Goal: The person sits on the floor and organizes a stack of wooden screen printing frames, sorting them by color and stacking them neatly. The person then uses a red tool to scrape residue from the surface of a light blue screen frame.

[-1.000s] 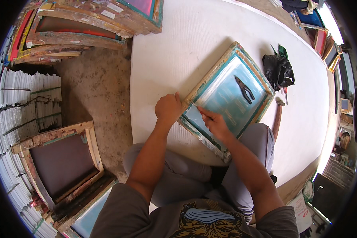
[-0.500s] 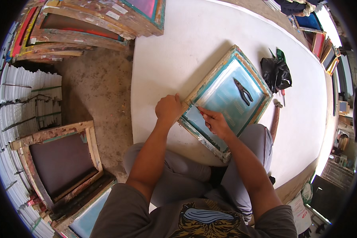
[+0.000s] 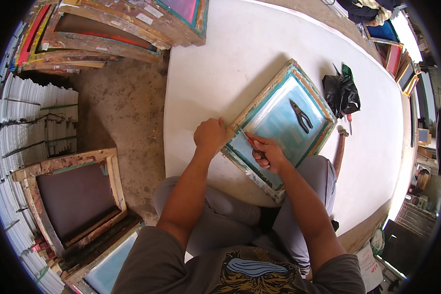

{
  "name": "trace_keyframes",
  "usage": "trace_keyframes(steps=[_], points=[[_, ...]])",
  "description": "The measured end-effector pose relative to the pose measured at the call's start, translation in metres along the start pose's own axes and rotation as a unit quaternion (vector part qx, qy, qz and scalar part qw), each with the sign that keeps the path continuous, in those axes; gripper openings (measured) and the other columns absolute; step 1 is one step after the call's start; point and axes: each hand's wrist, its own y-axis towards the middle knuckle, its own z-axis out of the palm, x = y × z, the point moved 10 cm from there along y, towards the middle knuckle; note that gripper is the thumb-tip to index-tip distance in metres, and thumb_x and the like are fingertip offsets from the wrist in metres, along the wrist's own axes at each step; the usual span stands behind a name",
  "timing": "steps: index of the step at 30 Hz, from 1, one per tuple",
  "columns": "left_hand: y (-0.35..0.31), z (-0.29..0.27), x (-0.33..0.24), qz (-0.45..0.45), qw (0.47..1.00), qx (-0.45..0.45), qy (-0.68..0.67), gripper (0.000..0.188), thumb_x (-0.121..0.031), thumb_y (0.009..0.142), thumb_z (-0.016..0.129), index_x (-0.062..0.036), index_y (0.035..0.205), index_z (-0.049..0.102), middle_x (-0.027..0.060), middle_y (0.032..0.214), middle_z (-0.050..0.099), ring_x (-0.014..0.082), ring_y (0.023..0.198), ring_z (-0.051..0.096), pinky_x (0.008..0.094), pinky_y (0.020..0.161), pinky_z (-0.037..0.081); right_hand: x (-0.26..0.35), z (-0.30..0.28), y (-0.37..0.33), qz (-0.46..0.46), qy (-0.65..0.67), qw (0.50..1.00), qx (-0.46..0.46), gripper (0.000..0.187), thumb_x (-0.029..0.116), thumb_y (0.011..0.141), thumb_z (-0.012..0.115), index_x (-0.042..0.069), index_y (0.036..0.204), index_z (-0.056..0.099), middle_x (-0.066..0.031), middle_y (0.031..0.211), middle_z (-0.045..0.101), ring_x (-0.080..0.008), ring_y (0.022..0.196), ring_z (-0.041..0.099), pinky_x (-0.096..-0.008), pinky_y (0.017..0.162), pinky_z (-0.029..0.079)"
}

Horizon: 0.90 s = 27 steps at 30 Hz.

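Observation:
A wooden screen-printing frame (image 3: 266,93) with teal-edged blue mesh lies tilted across the white surface, close to my knees. My left hand (image 3: 210,135) is closed on its left corner; the fingertips are partly hidden. In my right hand (image 3: 270,156) is a screwdriver (image 3: 252,143) with a red and black handle. Its thin shaft points up and left to the frame's inner edge, beside my left hand; whether the tip touches is too small to tell. Black-handled pliers (image 3: 301,116) rest on the mesh, right of my right hand.
Right of the frame lie a black plastic bag (image 3: 341,94), a red-handled tool (image 3: 349,118) and a wooden-handled hammer (image 3: 340,151). Stacked frames (image 3: 181,35) stand at the far left. More frames (image 3: 118,179) and white sheet stacks (image 3: 59,117) are on the left.
My right hand has turned and drawn back slightly, so more of the screwdriver's handle and shaft shows. My left hand stays on the frame's corner.

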Motion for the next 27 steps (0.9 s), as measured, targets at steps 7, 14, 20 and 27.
trace_keyframes(steps=[7, 14, 20, 27], points=[[-0.002, -0.001, -0.004, 0.012, 1.0, 0.005, -0.012, 0.058, -0.044, 0.107, 0.04, -0.0017, 0.091, 0.075, 0.0215, 0.09, 0.075, 0.0405, 0.086, 0.073, 0.0506, 0.075, 0.058, 0.014, -0.001, -0.015, -0.031, -0.177, 0.982, -0.064, 0.04, 0.024, 0.107, 0.054, 0.019, 0.146, 0.059, -0.0092, 0.073, 0.059, -0.0155, 0.047, 0.048, -0.0287, 0.044, 0.041], [-0.002, -0.001, -0.004, 0.003, 1.0, 0.004, -0.002, 0.058, -0.046, 0.107, 0.041, -0.0019, 0.091, 0.076, 0.021, 0.089, 0.075, 0.0396, 0.087, 0.074, 0.0497, 0.075, 0.059, 0.06, 0.029, -0.044, -0.301, -0.505, 0.78, -0.213, 0.038, 0.018, 0.102, 0.056, 0.018, 0.14, 0.061, -0.0273, 0.094, 0.069, -0.0468, 0.086, 0.067, -0.0529, 0.078, 0.053], [-0.001, 0.0, -0.004, 0.006, 1.0, 0.01, -0.002, 0.059, -0.047, 0.107, 0.04, -0.002, 0.092, 0.076, 0.0208, 0.09, 0.075, 0.0397, 0.088, 0.074, 0.0501, 0.076, 0.059, 0.063, 0.032, -0.046, -0.273, -0.518, 0.775, -0.236, 0.037, 0.018, 0.102, 0.057, 0.021, 0.138, 0.063, -0.0266, 0.089, 0.069, -0.0476, 0.085, 0.066, -0.0546, 0.076, 0.053], [-0.003, -0.003, -0.005, 0.0, 1.0, 0.006, -0.003, 0.058, -0.045, 0.107, 0.04, -0.0017, 0.091, 0.076, 0.0217, 0.09, 0.075, 0.0401, 0.086, 0.074, 0.0505, 0.076, 0.058, 0.061, 0.038, -0.043, -0.23, -0.585, 0.736, -0.253, 0.043, 0.018, 0.1, 0.056, 0.023, 0.143, 0.058, -0.0266, 0.087, 0.069, -0.0468, 0.083, 0.068, -0.0557, 0.075, 0.055]])
